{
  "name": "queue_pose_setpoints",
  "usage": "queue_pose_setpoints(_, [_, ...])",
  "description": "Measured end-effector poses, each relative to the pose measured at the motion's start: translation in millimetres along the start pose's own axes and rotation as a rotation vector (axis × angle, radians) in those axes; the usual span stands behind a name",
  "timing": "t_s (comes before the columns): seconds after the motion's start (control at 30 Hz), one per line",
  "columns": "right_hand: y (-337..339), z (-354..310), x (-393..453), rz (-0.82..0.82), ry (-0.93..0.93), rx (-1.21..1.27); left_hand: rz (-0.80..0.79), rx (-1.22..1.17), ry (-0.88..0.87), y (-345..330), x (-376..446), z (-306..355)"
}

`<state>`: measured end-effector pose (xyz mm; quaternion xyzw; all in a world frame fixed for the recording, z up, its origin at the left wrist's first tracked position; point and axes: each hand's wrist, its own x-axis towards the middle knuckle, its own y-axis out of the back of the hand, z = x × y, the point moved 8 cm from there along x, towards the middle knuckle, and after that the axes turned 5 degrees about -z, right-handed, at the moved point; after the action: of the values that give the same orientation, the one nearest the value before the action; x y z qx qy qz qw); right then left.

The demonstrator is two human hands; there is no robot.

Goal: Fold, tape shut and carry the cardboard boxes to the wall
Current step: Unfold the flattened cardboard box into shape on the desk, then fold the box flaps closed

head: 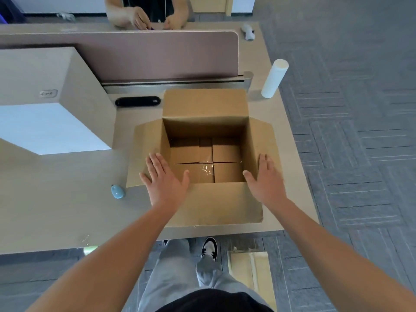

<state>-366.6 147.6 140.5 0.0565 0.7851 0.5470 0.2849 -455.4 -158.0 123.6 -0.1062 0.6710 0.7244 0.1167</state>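
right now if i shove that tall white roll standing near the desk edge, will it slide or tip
The white roll looks tall and narrow and stands on end, so a high push would probably tip it. Being round, it would then likely roll, and the desk edge is close beside it. It looks light, though its weight cannot be told.

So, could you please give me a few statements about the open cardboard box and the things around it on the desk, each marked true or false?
1. The brown cardboard box stands on the grey desk with its top flaps open. True.
2. The left hand grips a roll of tape. False: it lies open and flat at the box's left side, holding nothing.
3. Clear tape shows on the seam of the box's bottom flaps. True.
4. The white cylindrical roll lies inside the box. False: it stands on the desk beyond the box's far right corner.
5. The right hand is curled into a fist. False: its fingers are straight, at the box's right side.
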Motion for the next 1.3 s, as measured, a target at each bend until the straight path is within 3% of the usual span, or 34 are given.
queue_pose_setpoints(0.2, [-20.4,-13.7,-1.9,0.125,-0.097,0.170,-0.014,-0.082,-0.024,-0.3,0.5,0.5])
queue_pose_setpoints(0.4, [-11.0,-14.7,12.3,0.105,-0.052,0.162,-0.074,-0.170,-0.045,1.1,11.4,2.1])
queue_pose_setpoints(0.7, [11.8,-43.8,1.7,0.045,-0.010,-0.100,-0.163,-0.267,-0.069,27.6,15.5,-25.4])
queue_pose_setpoints(0.87, [18.5,-143.3,-5.8,0.006,0.247,-0.137,-0.134,-0.421,0.009,71.6,14.3,-69.5])
queue_pose_setpoints(1.1, [10.7,-330.5,-12.1,-0.034,0.539,-0.174,0.041,-0.369,0.044,174.0,27.2,-180.3])
queue_pose_setpoints(1.3, [9.8,-477.0,-6.2,-0.028,0.646,-0.166,0.127,-0.323,0.090,225.2,69.6,-284.4])
